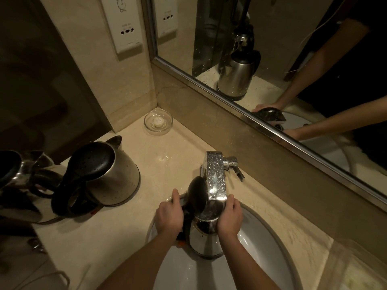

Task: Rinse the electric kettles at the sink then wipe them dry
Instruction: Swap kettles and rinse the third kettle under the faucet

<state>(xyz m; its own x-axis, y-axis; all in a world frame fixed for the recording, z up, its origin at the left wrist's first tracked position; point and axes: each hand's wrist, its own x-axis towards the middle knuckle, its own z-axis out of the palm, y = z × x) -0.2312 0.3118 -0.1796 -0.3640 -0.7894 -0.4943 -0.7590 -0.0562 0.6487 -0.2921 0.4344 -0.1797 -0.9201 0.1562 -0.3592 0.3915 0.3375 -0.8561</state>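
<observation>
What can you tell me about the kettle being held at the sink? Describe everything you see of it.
The kettle has a shiny, steel-looking body, a black handle and a black lid flipped open. It is held roughly upright over the white sink, with its mouth right under the spout of the faucet. The left hand grips the handle and the right hand wraps round the upper body. Whether water is running cannot be told.

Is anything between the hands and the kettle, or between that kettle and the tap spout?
Nothing visible. The left hand and right hand grip the kettle, which is in the sink basin. Its lid is swung open to the left of the faucet spout, leaving the mouth under the spout end.
</observation>
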